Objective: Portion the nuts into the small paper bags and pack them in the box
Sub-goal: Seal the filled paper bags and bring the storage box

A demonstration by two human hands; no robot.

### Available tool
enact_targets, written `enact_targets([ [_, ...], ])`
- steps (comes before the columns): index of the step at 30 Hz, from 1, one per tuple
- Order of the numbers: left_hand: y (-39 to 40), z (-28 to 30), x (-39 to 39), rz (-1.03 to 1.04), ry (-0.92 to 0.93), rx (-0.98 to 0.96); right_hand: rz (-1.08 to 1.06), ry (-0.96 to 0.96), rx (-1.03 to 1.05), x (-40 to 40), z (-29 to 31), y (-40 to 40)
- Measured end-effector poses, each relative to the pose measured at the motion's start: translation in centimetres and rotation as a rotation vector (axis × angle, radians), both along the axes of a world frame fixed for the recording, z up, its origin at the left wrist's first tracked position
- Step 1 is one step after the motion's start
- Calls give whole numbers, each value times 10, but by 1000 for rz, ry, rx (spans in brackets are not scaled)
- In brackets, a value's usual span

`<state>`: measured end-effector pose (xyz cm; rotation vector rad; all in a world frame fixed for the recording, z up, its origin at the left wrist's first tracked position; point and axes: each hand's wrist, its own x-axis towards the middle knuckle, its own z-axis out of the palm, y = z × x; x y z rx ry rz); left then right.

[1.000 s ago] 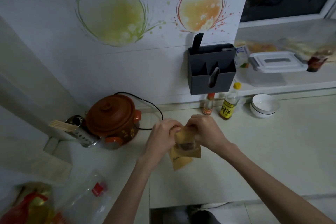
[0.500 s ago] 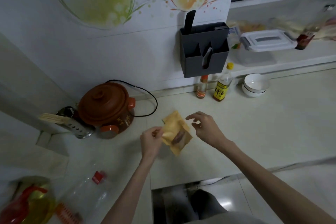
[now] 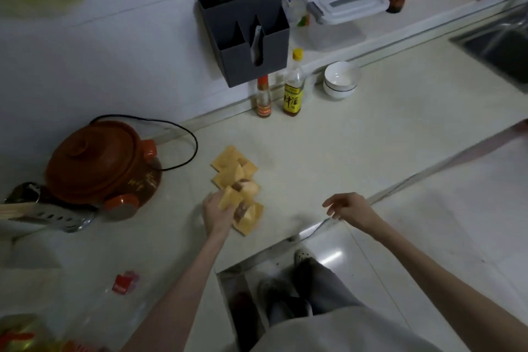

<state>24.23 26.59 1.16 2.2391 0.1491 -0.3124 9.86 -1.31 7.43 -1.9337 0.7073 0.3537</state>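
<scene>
Several small yellow-brown paper bags (image 3: 233,164) lie in a loose row on the pale counter, some showing dark nuts through a window. My left hand (image 3: 215,213) holds the nearest filled paper bag (image 3: 243,208) by its left edge, low on the counter at the near end of the row. My right hand (image 3: 347,207) hovers empty over the counter's front edge to the right, fingers loosely spread. No box for packing is visible.
A brown clay pot (image 3: 100,160) with a black cord stands left, a metal chopstick holder (image 3: 48,211) beside it. Two sauce bottles (image 3: 293,86), stacked white bowls (image 3: 340,81) and a wall-hung grey knife holder (image 3: 245,37) sit behind. A clear plastic bag with red label (image 3: 123,284) lies near left.
My left hand has lowered the filled bag onto the counter beside the other bags. My right hand has let go and drawn back to the right. The camera has tilted downward.
</scene>
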Motion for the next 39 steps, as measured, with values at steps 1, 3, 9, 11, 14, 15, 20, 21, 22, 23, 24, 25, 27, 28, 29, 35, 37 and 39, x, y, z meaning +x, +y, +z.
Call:
enact_targets([
  [1,-13,1,0,-88,5,44,-66,6,67,-9,-2,-5],
  [3,-44,6,-7,-234,55,-12,-212,14,181,-29,-6,-16],
  [9,-119,7,-50,-505,213,-165,-590,56,308,-122,-28,-53],
  [11,-139,3,-67,-605,290,-153,-704,92,316,-159,-38,-63],
  [14,-178,1,-91,-717,335,-167,-870,160,357,-215,-56,-76],
  [15,-192,1,-98,-746,337,-160,-930,176,380,-234,-63,-79],
  [20,-263,2,-121,-870,359,-59,-1178,234,473,-316,-92,-89],
  [21,-277,2,-126,-885,359,-41,-1212,247,492,-331,-98,-89],
  [22,-292,3,-130,-898,359,-28,-1245,259,514,-344,-105,-88],
  [23,-308,3,-134,-910,362,-15,-1274,273,536,-356,-112,-87],
  [24,-323,3,-138,-925,367,3,-1300,291,557,-367,-119,-86],
  [25,-339,1,-142,-941,376,23,-1324,311,574,-377,-124,-85],
  [27,-367,-5,-150,-970,398,48,-1359,348,593,-394,-132,-86],
  [28,-380,-8,-153,-979,406,53,-1363,361,598,-401,-134,-89],
  [29,-392,-11,-156,-986,416,66,-1361,370,598,-407,-135,-93],
  [35,-436,-34,-172,-954,537,186,-1389,333,573,-422,-119,-163],
  [37,-456,-42,-173,-952,573,229,-1423,276,546,-418,-112,-202],
  [39,-483,-50,-170,-943,603,254,-1459,221,517,-413,-107,-246],
])
